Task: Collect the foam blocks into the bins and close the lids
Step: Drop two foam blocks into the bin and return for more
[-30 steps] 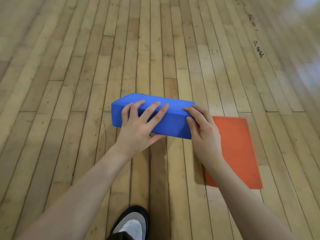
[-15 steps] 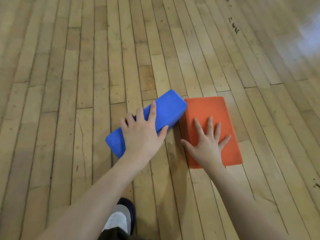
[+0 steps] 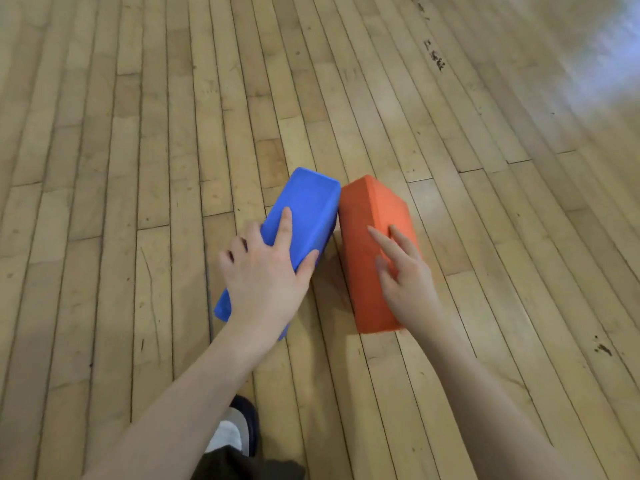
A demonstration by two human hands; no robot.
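Near the centre of the scuffed wooden plank floor (image 3: 138, 168), the left hand (image 3: 263, 271) grips a blue rectangular foam block (image 3: 304, 209). At its 3 o'clock the right hand (image 3: 405, 275) grips an orange rectangular foam block (image 3: 367, 220), top corners touching. Both look matte and soft-edged. No bins or lids show, so collecting seems barely begun.

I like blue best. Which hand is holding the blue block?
The left hand grips the blue block; the right hand holds the orange block.
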